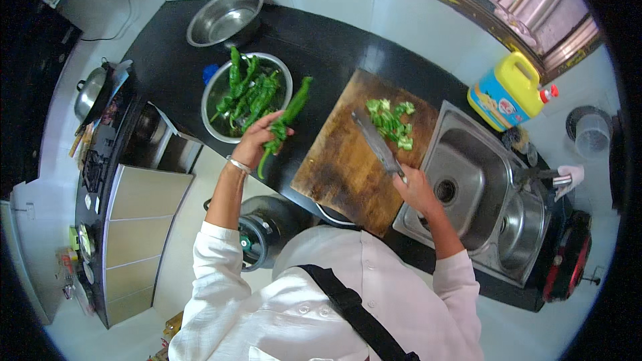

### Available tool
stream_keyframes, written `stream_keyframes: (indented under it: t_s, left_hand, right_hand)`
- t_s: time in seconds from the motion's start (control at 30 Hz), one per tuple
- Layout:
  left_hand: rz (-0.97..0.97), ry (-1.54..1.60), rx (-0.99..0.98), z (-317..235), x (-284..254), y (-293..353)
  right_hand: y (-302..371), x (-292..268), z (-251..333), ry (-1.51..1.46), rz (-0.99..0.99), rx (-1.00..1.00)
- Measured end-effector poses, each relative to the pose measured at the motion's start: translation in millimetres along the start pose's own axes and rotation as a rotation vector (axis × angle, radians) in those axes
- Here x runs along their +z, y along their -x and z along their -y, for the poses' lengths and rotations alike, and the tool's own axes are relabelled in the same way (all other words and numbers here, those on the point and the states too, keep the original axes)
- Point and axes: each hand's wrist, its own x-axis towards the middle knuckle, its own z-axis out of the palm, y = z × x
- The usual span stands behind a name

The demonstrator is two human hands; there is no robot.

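Note:
Long green peppers (294, 104) are gripped in my left hand (254, 139), just right of a steel bowl (289, 80) that holds several more green peppers (251, 93). My right hand (416, 190) is closed round the handle of a kitchen knife (376, 142). Its blade lies over a wooden cutting board (354, 167), pointing up and left. Chopped green pepper pieces (390, 120) form a small pile on the board, beside the blade. The exact number of peppers in my left hand is hard to make out.
Right of the board is a steel double sink (468, 180) with a tap (538, 174). A yellow jug (511, 90) stands behind it. Another steel bowl (227, 20) sits at the back left of the black counter (321, 33). Below stands a gas cylinder (267, 227).

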Motion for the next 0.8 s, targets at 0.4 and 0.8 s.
stream_keyframes:
  t_s: [0.4, 0.8]
  left_hand:
    - [0.061, -0.916, 0.339, 136, 104, -19]
    - [-0.195, -0.957, 0.347, 154, 131, -13]
  right_hand:
    - [61, 33, -36, -0.114, -0.506, 0.133]
    - [97, 31, 0, -0.107, -0.163, -0.031]
